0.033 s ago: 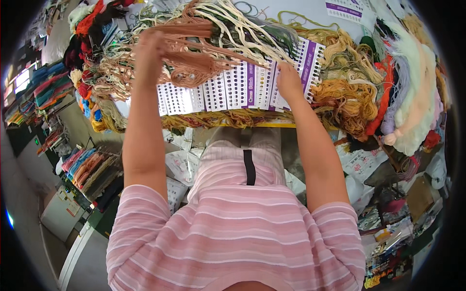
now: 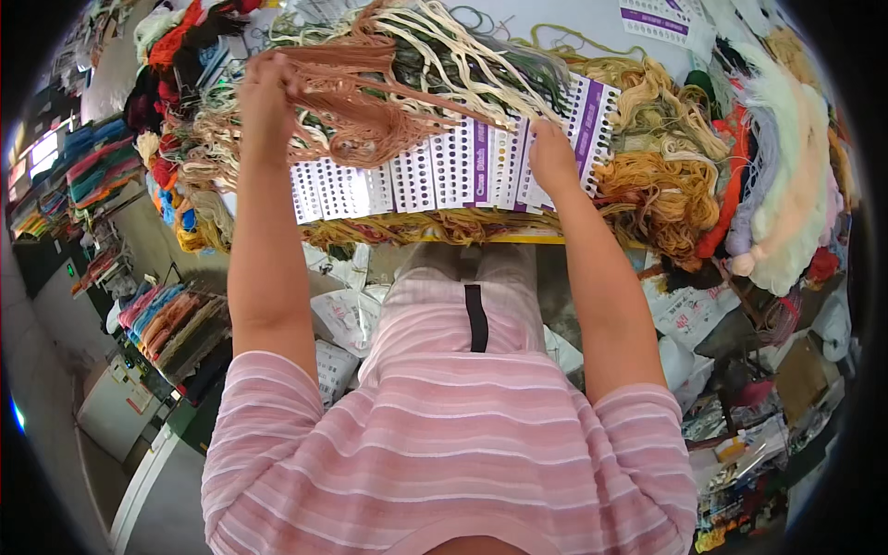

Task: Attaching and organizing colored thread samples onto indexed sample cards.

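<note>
A bundle of brown embroidery thread [image 2: 342,111] is spread across the far left of the table, over a row of punched thread cards [image 2: 425,171]. My left hand [image 2: 266,88] is closed round the left part of this bundle, fingers partly blurred. Strands run from there to the right, toward my right hand. At the purple-and-white cards' right side my right hand [image 2: 553,153] is closed, thumb and fingers pressed together beside the thread ends. What it pinches is hidden. Cream threads [image 2: 472,65] and dark green threads [image 2: 421,69] lie beyond the brown ones, in loops along the cards.
Tangled olive and golden yarn [image 2: 661,185] is heaped right of the cards, with pale fluffy hanks [image 2: 786,176] beyond. More yarn hangs along the table's near edge [image 2: 444,224]. Racks of coloured skeins [image 2: 176,324] stand at the left. White bags [image 2: 351,319] lie below the table.
My left hand has shifted slightly left, drawing the brown strands with it. The right hand has hardly moved.
</note>
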The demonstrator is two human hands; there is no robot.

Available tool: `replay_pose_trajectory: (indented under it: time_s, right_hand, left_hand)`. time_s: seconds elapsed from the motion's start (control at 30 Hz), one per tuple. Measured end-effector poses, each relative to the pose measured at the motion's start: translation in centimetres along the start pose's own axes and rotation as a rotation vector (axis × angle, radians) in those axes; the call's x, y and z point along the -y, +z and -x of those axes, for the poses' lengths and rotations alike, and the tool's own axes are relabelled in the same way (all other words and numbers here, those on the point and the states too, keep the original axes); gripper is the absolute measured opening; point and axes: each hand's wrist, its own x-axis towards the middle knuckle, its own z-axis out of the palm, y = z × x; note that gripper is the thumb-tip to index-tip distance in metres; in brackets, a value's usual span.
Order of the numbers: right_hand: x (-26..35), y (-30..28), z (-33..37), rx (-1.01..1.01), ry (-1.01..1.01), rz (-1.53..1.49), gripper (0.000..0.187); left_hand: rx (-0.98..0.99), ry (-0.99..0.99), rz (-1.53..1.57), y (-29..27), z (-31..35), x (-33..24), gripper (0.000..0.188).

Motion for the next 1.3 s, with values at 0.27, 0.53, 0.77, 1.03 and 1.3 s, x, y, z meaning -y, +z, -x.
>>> replay_pose_trajectory:
  time_s: [0.27, 0.53, 0.77, 1.03, 1.3]
  right_hand:
    - [14.9, -7.8, 2.3, -0.304, -0.058, -0.409, 0.015]
    - [34.7, -16.9, 6.7, 0.054, -0.196, -1.000, 0.012]
    - [38.6, -17.7, 8.9, 0.098, -0.204, -1.069, 0.014]
    - [38.9, -17.2, 8.8, 0.132, -0.198, -1.060, 0.014]
    - [40.8, -17.0, 9.6, 0.075, -0.181, -0.891, 0.007]
  left_hand:
    - [0.367, -0.192, 0.338, 4.3, 9.0, -10.4, 0.013]
    - [0.766, -0.408, 0.707, 4.6, 16.7, -17.0, 0.050]
    - [0.835, -0.318, 0.753, 1.7, 17.3, -19.1, 0.046]
    - [0.809, -0.284, 0.745, 0.2, 17.5, -19.6, 0.045]
    - [0.820, -0.284, 0.730, -0.5, 17.9, -19.9, 0.046]
